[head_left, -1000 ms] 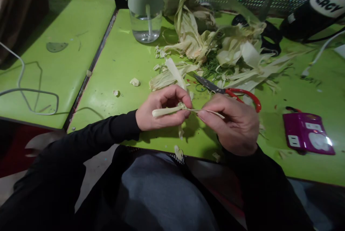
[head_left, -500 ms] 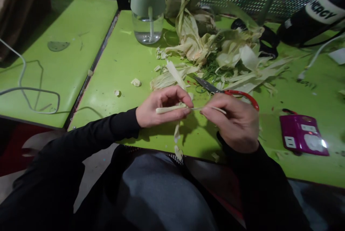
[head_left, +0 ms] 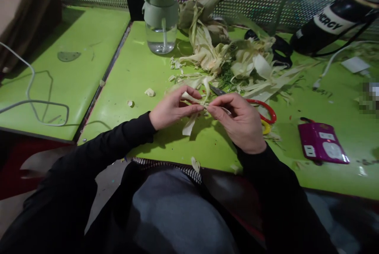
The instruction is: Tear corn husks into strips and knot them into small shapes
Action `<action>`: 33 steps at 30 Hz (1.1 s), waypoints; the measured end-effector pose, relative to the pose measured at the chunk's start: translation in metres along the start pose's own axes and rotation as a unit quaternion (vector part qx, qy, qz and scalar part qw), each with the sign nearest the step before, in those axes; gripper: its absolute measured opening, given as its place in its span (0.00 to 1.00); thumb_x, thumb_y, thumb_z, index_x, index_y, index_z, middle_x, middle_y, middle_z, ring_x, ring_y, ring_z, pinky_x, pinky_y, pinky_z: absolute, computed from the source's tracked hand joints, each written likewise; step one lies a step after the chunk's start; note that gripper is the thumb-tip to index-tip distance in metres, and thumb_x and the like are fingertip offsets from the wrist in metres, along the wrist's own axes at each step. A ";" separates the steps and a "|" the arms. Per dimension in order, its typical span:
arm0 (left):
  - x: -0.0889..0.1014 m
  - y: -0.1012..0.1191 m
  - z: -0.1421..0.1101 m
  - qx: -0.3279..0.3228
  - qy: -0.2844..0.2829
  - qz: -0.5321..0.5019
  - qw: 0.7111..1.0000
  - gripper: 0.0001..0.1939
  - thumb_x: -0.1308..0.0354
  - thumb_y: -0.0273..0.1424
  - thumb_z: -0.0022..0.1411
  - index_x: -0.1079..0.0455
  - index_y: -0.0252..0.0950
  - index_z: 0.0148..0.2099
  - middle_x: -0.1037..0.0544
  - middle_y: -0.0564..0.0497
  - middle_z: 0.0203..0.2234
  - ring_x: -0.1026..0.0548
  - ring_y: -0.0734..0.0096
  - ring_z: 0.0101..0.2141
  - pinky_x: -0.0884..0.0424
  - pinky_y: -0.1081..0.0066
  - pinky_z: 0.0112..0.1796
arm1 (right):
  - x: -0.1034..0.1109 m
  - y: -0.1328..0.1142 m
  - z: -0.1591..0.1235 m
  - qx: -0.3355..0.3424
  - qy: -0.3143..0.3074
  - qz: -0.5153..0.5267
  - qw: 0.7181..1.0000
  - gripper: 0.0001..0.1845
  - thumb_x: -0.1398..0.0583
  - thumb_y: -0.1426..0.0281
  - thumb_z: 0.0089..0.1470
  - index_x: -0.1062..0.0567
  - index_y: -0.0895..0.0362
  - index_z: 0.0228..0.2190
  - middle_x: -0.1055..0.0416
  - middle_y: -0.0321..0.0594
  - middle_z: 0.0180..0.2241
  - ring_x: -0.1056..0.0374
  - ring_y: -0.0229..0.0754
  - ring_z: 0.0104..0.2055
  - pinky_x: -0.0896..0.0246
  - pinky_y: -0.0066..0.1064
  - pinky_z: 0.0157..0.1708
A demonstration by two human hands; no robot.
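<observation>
Between thumb and fingers, my left hand point(head_left: 176, 108) pinches a piece of corn husk point(head_left: 187, 128), whose pale strips stick up and hang below the fingertips. My right hand point(head_left: 241, 119) meets it fingertip to fingertip, closed on a thin husk strip point(head_left: 226, 110) that shows beside its thumb. The fingers hide the spot where the strips join. Scissors with red and yellow handles point(head_left: 268, 111) lie on the table just beyond my right hand, partly covered by it. A heap of dry corn husks point(head_left: 209, 50) spreads behind both hands.
A green-lidded water bottle point(head_left: 161, 21) stands at the back beside the husks. At right are a purple socket box point(head_left: 322, 142), a black bottle point(head_left: 330, 23) and a white cable point(head_left: 331, 59). Husk scraps point(head_left: 150, 92) lie to the left on the green table point(head_left: 118, 88).
My hands have come closer together and tilted. The husk piece that lay flat along my left thumb now points upward, and the thin strip no longer stretches across a gap.
</observation>
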State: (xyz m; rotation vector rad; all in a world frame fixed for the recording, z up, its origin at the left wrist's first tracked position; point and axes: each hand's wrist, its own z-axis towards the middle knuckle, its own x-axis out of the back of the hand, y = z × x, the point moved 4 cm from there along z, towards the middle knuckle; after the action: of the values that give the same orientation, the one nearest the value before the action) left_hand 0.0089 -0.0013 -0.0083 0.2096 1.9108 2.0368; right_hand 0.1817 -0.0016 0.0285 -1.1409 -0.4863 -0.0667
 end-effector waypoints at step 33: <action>-0.024 -0.004 -0.013 0.000 0.073 -0.032 0.997 0.12 0.45 0.40 0.71 0.41 0.39 0.40 0.37 0.60 0.22 0.38 0.82 0.19 0.37 0.77 0.22 | -0.036 0.019 -0.016 -0.089 -0.004 0.126 0.988 0.12 0.41 0.55 0.64 0.33 0.49 0.40 0.41 0.30 0.25 0.44 0.35 0.23 0.44 0.29 0.23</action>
State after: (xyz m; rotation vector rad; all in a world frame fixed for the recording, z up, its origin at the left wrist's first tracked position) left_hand 0.0272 -0.0215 -0.0100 -0.0006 1.9763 2.0606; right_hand 0.1610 -0.0146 -0.0077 -1.3705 -0.3439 0.1155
